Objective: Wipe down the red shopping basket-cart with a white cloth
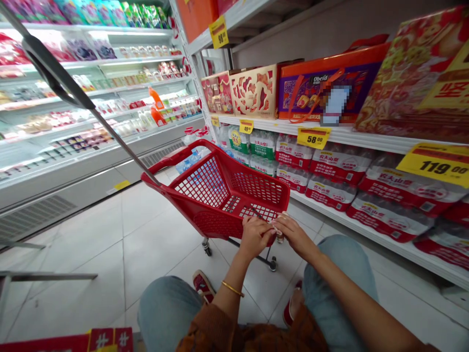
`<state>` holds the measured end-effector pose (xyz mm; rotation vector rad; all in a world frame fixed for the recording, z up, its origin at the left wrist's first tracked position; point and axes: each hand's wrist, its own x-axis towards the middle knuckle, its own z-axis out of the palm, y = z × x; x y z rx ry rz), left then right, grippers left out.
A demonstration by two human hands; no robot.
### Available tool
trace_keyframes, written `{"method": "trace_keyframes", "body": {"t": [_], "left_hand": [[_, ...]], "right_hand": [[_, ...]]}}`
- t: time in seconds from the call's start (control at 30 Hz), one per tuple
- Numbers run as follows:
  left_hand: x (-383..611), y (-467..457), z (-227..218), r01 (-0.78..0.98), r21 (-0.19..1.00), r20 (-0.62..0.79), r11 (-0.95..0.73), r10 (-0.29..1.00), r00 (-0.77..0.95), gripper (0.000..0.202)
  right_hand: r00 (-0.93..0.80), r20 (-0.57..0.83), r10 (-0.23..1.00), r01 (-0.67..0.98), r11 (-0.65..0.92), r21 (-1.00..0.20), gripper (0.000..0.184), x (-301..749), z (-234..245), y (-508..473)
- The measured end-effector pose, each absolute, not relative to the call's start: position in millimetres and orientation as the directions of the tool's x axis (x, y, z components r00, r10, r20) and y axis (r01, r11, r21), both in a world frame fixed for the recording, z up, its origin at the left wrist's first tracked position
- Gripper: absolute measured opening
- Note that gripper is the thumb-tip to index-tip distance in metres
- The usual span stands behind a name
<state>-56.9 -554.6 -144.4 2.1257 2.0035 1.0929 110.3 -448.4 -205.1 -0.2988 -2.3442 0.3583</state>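
I see my left hand (255,236) and right hand (296,236) meeting on the near rim of the red basket trolley (216,222), which stands on the tiled floor (110,254) just beyond my fingers. The left fingers curl down over the rim. The right fingers lie close together against it, touching the left ones; whether they pinch anything I cannot tell. Right of the fingers, shrink-wrapped water packs (330,188) carry red 农夫山泉 labels. Above them yellow price tags read "58.00" (313,137) and "119.00" (437,166). Higher still sits a purple and orange gift box (322,90) lettered something like "Obeid".
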Motion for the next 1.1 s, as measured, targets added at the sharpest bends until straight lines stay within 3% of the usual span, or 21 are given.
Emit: {"method": "trace_keyframes", "body": {"t": [0.2, 0.6, 1.1], "left_hand": [[-66, -552, -140, 0.863, 0.476, 0.431, -0.167, 0.9, -0.063, 0.014], [-108, -539, -137, 0.88, 0.445, 0.39, -0.167, 0.921, -0.022, 0.015], [-173, -528, -132, 0.916, 0.368, 0.348, -0.157, 0.937, 0.02, 0.019]], "right_hand": [[-0.728, 0.633, 0.263, 0.086, 0.951, -0.296, 0.035, 106, -202, -429], [-0.747, 0.607, 0.272, 0.094, 0.946, -0.309, 0.032, 68, -202, -391], [-0.764, 0.604, 0.227, 0.137, 0.972, -0.192, 0.031, 11, -193, -394]]}}
